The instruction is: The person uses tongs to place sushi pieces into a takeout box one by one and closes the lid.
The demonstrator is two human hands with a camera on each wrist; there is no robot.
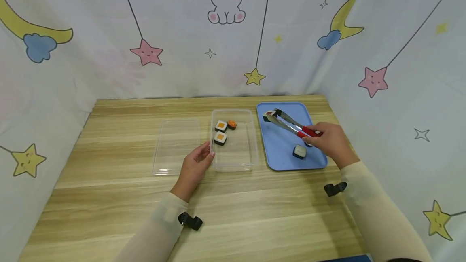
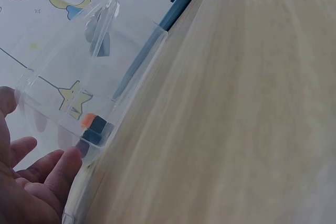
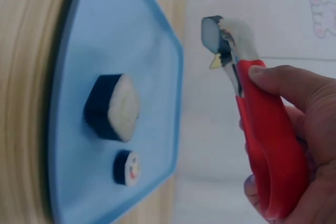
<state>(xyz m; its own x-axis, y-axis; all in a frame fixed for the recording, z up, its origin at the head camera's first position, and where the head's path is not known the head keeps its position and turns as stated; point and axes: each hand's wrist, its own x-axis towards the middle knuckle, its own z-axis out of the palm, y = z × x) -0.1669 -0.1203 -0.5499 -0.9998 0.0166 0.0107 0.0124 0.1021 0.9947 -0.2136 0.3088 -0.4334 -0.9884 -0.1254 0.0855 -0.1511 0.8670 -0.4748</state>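
Note:
My right hand (image 1: 329, 142) grips metal tongs (image 3: 270, 135) by their red handles. The tips pinch a toy sushi roll (image 1: 269, 115) above the far left part of the blue tray (image 1: 280, 148). On that tray sit a larger sushi roll (image 3: 113, 107) with a white top and a smaller one (image 3: 127, 168). My left hand (image 1: 194, 169) touches the left wall of a clear plastic box (image 1: 233, 169) from outside, with relaxed fingers. Inside the box lie two rolls with orange centres, the nearer sushi roll (image 1: 220, 138) below the other, plus an orange-topped sushi piece (image 1: 231, 124).
A clear flat lid (image 1: 174, 144) lies left of the box on the wooden table (image 1: 233, 209). A patterned white curtain (image 1: 182, 51) hangs behind and at both sides. Something dark blue (image 1: 349, 258) shows at the bottom edge.

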